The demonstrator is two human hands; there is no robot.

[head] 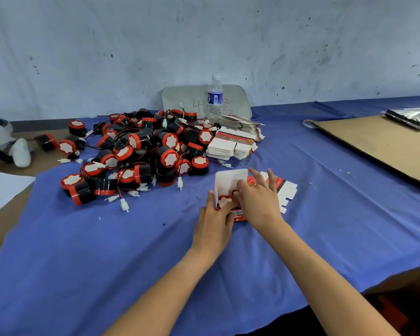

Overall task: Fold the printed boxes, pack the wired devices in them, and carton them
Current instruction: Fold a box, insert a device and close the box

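right fingers [238, 190] press a red-capped device [224, 201] into the open printed box [230, 180] at lower centre; right hand [260, 200] half spread. left hand [214, 221] grips the box wall, apparently. thin card, light, creases easily: hold by folded edges. device pile [136, 151] upper left.

A handwritten "4" stands on the grey board [180, 99] behind the bottle [214, 98].
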